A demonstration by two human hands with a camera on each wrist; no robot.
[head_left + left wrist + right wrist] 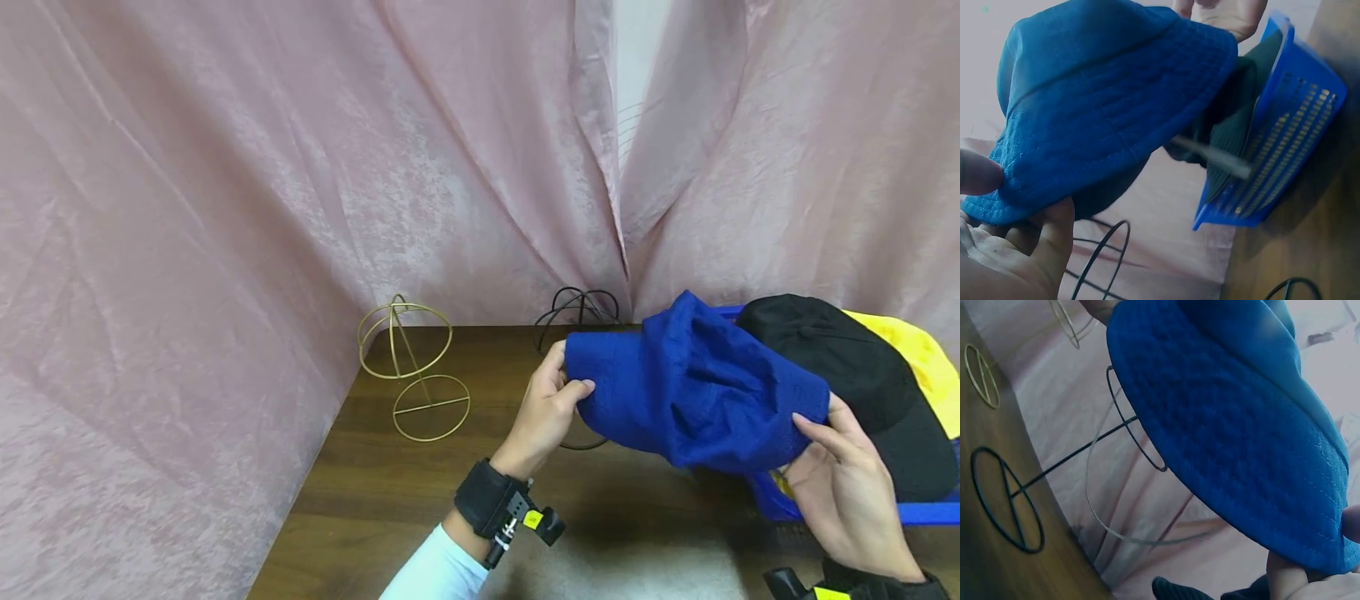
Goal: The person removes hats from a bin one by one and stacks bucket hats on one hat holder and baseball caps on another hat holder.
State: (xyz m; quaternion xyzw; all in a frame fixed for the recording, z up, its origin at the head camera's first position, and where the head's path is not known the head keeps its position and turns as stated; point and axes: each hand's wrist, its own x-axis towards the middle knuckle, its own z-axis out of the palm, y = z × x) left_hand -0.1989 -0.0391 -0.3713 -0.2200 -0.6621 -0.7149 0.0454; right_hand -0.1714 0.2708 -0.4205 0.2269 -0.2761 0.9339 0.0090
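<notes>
Where the blue hat [697, 392] is: above the wooden table [360, 500], stretched between both hands, partly hiding the black wire stand [1074, 456].
Left hand [543, 412]: pinches one brim edge between thumb and fingers.
Right hand [847, 483]: pinches opposite brim edge, in front of the blue basket [922, 513].
Basket: holds black cap [825, 350], yellow item [911, 350] behind it.
Gold stand [431, 407]: upright on table, left.

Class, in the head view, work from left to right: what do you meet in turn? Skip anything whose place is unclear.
Gold wire stand → left hand → blue hat → right hand.
</notes>
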